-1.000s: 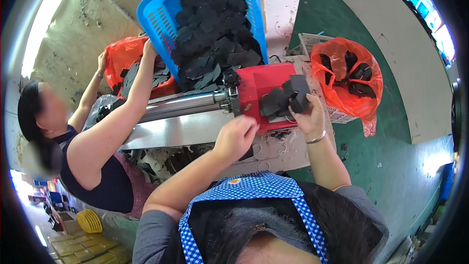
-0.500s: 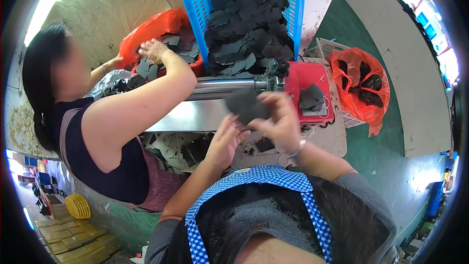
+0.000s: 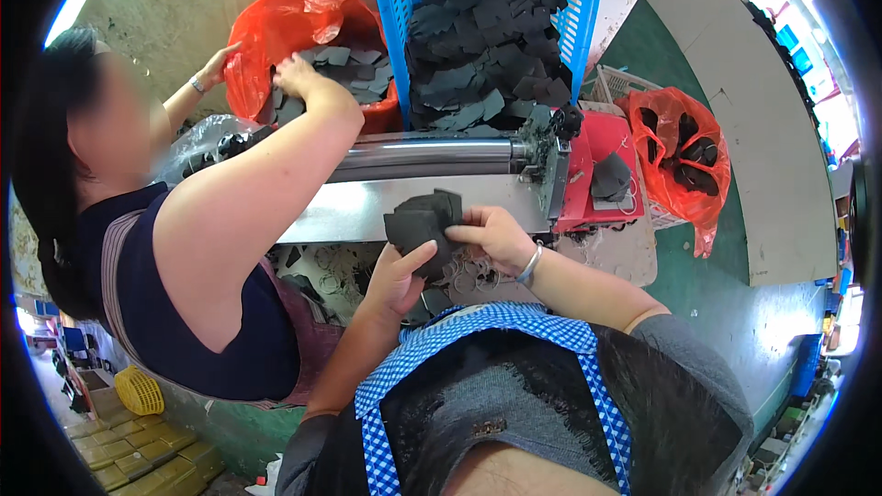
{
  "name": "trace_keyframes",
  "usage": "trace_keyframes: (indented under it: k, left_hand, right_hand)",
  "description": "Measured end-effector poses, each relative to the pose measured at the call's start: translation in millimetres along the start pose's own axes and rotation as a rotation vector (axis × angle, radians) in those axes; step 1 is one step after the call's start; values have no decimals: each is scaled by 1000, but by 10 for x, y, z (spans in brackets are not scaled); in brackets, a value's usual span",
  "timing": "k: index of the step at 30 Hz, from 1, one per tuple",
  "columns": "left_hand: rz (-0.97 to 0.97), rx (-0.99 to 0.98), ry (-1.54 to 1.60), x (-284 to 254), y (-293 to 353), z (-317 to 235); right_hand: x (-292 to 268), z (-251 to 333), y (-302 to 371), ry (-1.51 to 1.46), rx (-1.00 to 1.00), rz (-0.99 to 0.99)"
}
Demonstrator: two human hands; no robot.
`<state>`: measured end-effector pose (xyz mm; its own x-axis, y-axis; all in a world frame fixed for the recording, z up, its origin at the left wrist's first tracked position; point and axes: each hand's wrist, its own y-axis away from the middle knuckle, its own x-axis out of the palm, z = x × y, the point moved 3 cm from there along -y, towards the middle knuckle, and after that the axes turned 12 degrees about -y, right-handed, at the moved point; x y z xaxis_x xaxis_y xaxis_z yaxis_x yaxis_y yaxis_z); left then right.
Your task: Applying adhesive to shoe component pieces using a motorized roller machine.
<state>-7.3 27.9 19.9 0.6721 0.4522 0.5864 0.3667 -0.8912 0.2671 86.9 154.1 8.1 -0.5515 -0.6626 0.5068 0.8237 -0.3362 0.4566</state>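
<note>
Left hand [image 3: 393, 283]: raised in front of the checked apron [image 3: 496, 320], wrist bent up; thumb laid across the front of a loose stack of dark pieces [image 3: 418, 228], closed on its lower part; the other fingers lie mostly behind it.
Right hand [image 3: 496, 239]: reaches in from the right, bracelet [image 3: 530, 264] at the wrist; thumb and forefinger pinch the stack's right edge; the remaining fingers curl, their tips hard to make out.
Dark stack: held up between both hands, edges uneven; the number of pieces cannot be told.
Machine: metal plate [image 3: 367, 207] just beyond the stack, rollers [image 3: 432, 163] behind it, red housing [image 3: 581, 200] to the right with more dark pieces [image 3: 610, 178] on top.
Co-worker: an arm [image 3: 262, 179] crosses on the left, hiding part of the plate and rollers; one hand [image 3: 299, 76] dips into a red bag [image 3: 303, 18], fingertips unclear.
Far side: blue basket [image 3: 590, 9] heaped with dark pieces, cut off at the top; another red bag [image 3: 707, 207] at right, contents partly covered by plastic.
</note>
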Motion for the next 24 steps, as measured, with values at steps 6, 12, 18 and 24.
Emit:
trace_keyframes:
  k: [6, 12, 18, 24]
  left_hand:
    - [-209, -85, -46, -251, -74, -32]
    - [-270, -73, -28, -409, 2, -155]
    - [-208, -92, -18, -309, -41, -135]
    - [-73, -124, 39, -236, -90, -132]
  right_hand:
    - [-111, -123, -95, -221, 73, -91]
    - [-227, 3, -234, 27, 148, -300]
    - [-128, 219, -393, 83, 13, -100]
    - [-73, 75, -272, 82, 141, 24]
